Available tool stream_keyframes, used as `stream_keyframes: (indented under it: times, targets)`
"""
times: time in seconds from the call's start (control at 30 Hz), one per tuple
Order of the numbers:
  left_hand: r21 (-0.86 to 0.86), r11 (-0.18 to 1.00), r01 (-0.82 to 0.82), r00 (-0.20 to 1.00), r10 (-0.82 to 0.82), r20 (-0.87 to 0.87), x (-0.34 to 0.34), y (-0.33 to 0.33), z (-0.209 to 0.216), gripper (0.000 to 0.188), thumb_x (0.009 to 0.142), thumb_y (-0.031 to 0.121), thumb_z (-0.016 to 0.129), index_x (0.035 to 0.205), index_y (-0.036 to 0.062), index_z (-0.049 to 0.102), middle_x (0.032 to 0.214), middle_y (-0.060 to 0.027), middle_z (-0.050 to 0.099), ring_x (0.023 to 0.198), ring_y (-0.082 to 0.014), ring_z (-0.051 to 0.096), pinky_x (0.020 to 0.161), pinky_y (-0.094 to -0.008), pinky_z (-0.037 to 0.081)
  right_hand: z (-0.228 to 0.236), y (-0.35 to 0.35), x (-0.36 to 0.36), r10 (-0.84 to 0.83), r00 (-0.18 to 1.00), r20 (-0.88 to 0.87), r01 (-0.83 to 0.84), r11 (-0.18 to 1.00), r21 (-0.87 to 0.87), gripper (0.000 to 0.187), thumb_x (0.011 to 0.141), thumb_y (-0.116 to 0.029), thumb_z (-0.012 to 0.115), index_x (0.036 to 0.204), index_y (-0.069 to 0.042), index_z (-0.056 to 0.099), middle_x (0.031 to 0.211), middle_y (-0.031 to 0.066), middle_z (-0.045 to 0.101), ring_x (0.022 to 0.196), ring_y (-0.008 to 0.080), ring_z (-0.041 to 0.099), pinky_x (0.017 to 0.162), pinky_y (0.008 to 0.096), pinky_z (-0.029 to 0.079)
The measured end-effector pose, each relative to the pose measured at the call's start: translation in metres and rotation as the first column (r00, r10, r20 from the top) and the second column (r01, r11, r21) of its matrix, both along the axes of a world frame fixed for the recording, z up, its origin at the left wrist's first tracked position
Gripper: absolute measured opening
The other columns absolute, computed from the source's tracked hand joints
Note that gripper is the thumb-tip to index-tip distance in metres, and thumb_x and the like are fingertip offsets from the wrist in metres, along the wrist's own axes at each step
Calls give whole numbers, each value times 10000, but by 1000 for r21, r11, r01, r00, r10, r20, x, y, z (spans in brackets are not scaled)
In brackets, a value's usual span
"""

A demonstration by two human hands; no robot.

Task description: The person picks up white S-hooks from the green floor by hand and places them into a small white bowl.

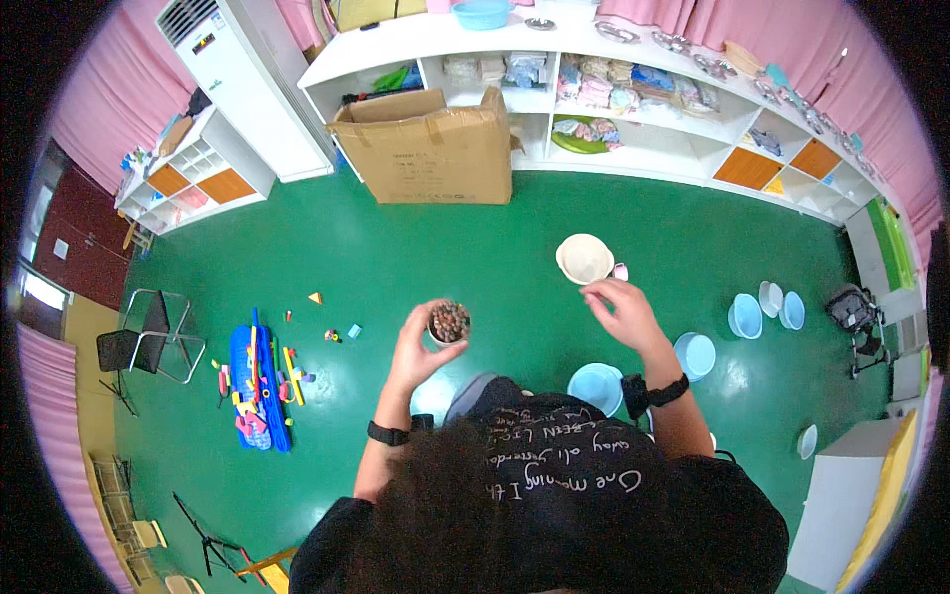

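My left hand [408, 351] is closed round a small light-coloured cup [435, 342]. Small brownish-red round pieces [451, 321] fill it to the top; their exact kind is too small to tell. My right hand [625, 315] is raised off to the right, its fingertips drawn together in a pinch. Whether anything small is between those fingertips I cannot make out. Just beyond them a cream-coloured basin [584, 257] appears on the green floor, with a small pink and white object [620, 271] beside its rim.
Several light-blue basins [745, 319] stand to the right, one blue basin [597, 386] close to my body. Ahead, a large cardboard box [426, 153] stands before white shelves [643, 168]. Colourful toys lie on a blue mat [280, 436] at left, near a black folding chair [155, 322].
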State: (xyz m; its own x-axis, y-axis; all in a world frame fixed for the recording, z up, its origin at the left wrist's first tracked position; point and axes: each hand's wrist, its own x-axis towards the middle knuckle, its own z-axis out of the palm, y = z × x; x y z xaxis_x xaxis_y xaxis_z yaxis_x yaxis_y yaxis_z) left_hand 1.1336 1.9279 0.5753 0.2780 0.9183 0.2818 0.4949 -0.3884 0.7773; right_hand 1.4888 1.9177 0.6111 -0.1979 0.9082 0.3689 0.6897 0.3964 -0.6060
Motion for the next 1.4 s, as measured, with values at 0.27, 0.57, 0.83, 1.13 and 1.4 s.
stream_keyframes:
  times: [0.27, 0.57, 0.83, 1.13, 1.4]
  targets:
    - [-237, 971, -24, 1000, 22, -13, -16, 179, -65, 646, 641, 220, 827, 1194, 25, 556, 1164, -141, 608, 1095, -259, 589, 950, -369, 453, -38, 176, 39, 10, 998, -66, -19, 991, -135, 113, 856, -116, 614, 947, -67, 661, 909, 116, 676, 840, 276, 653, 737, 357, 516]
    - [-279, 954, 113, 992, -92, 88, 67, 468, -102, 597, 693, 150, 800, 1195, -2, 515, 1136, -130, 615, 1052, -219, 597, 937, -337, 465, -22, 334, 127, -399, 917, -7, 387, 892, -234, 138, 865, -130, 614, 966, -49, 662, 901, 111, 668, 760, 253, 645, 656, 332, 518]
    - [-436, 872, 225, 960, -122, 251, 211, 682, -142, 616, 724, 137, 800, 1221, -23, 472, 1121, -121, 622, 1029, -186, 606, 925, -324, 476, -64, 433, 205, -558, 829, -37, 506, 776, -376, 150, 870, -117, 613, 986, -35, 659, 906, 128, 676, 786, 256, 655, 668, 340, 521]
    - [-318, 945, 80, 988, -32, 154, 314, 867, -206, 601, 733, 169, 802, 1199, -10, 467, 1107, -135, 620, 1027, -217, 606, 894, -338, 476, -61, 629, 273, -483, 875, -31, 434, 811, -391, 157, 864, -132, 624, 995, -55, 663, 932, 129, 676, 794, 264, 648, 680, 345, 518]
    - [-351, 933, 83, 996, -63, 70, 398, 1030, -274, 627, 740, 168, 788, 1219, -37, 440, 1123, -156, 607, 1020, -232, 605, 888, -345, 489, -83, 688, 317, -529, 842, 103, 512, 726, -460, 145, 845, -143, 638, 957, -55, 664, 903, 127, 666, 820, 293, 639, 717, 374, 506]
